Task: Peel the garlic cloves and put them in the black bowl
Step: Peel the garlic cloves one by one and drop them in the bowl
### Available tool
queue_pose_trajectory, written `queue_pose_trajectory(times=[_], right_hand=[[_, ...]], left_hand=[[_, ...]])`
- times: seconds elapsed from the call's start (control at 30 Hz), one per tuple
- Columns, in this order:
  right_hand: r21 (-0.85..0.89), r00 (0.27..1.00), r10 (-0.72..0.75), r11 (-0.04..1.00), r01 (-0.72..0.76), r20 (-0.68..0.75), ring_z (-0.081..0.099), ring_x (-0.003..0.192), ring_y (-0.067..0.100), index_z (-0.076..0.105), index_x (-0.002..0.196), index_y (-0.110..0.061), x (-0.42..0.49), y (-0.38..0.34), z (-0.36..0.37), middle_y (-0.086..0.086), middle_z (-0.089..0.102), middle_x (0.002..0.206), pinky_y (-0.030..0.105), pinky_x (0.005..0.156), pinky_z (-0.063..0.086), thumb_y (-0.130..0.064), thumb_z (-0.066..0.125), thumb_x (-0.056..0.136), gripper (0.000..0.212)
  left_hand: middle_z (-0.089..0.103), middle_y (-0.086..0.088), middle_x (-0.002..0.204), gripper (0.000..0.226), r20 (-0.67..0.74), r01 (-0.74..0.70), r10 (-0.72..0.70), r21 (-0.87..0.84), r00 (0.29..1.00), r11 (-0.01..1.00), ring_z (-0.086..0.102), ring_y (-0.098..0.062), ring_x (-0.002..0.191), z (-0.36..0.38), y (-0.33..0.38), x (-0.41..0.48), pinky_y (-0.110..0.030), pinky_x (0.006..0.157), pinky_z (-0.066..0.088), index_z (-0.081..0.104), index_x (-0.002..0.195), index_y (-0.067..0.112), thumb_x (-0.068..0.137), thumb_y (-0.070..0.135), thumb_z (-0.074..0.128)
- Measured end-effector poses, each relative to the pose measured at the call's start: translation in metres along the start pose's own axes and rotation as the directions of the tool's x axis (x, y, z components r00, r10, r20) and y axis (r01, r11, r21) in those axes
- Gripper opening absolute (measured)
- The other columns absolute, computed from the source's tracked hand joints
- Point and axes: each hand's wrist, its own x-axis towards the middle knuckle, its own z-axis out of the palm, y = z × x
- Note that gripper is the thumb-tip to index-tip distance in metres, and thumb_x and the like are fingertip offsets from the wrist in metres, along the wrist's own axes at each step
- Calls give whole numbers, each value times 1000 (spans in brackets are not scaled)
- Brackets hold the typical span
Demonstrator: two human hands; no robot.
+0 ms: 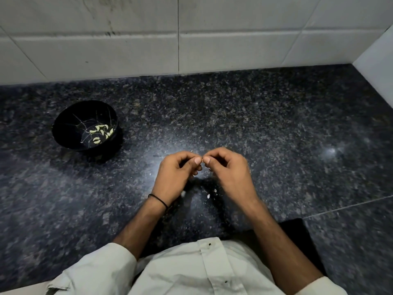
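Here the left hand [176,174] and right hand [228,170] meet thumb to thumb, both pinching a mostly hidden garlic clove [202,159]. Far to the left hand's left on the granite tabletop [276,124], the black bowl [68,124] holds peeled cloves [101,133].
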Motion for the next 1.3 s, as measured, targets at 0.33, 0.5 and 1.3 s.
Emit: queue_pose_trajectory(times=[0.33, 0.5, 1.3], right_hand=[[259, 982, 156, 949, -178, 105, 65, 70, 15, 75, 94, -10, -4, 5, 0, 6, 74, 81, 31, 65, 54, -10, 63, 98, 12], [239, 987, 103, 962, -130, 121, 66, 72, 16, 75, 95, -10, -6, 3, -1, 5, 74, 81, 30, 66, 55, -10, 62, 98, 13], [207, 997, 38, 978, -23, -66, 65, 69, 12, 76, 93, -15, -13, 1, 9, 0, 74, 79, 31, 64, 53, -15, 66, 96, 10]], left_hand=[[71, -4, 72, 11, -40, 148, -176, -381, 984, 913, 59, -11, 62, 7, 3, -3, -22, 62, 52, 71, 92, 1, 93, 10, 66], [69, -3, 70, 11, -58, 152, -187, -371, 981, 916, 58, -10, 62, 6, 4, -4, -24, 64, 52, 72, 92, 1, 93, 10, 67], [70, -5, 74, 9, -27, 148, -180, -456, 983, 878, 57, -11, 64, 6, 10, -6, -21, 67, 53, 75, 93, 5, 91, 5, 66]])
